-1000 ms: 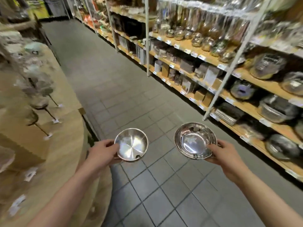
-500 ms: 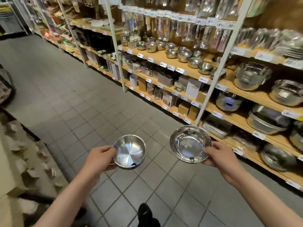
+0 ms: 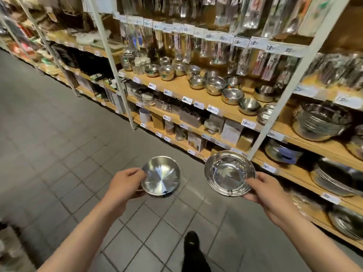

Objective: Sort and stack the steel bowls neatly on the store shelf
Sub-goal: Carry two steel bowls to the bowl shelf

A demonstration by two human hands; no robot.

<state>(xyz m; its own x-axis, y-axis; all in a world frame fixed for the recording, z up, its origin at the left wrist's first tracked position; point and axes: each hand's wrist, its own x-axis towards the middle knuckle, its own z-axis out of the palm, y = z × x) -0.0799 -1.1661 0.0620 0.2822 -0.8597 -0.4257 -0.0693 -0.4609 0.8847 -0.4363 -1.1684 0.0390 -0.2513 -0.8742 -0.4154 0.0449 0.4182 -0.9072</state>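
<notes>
Head view: left hand [image 3: 122, 186] fingers pinch small bowl [image 3: 160, 176] rim; right hand [image 3: 269, 190] fingers grip ridged bowl [image 3: 229, 173]

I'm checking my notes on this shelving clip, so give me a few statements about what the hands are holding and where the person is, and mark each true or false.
1. Each hand holds one steel bowl. True: the left hand grips the smaller bowl, the right hand the wider bowl.
2. The two held bowls are nested together. False: they are apart, side by side.
3. Small steel bowls stand on a wooden shelf ahead.
True.
4. The held bowls rest on the shelf. False: both are over the tiled floor.
</notes>
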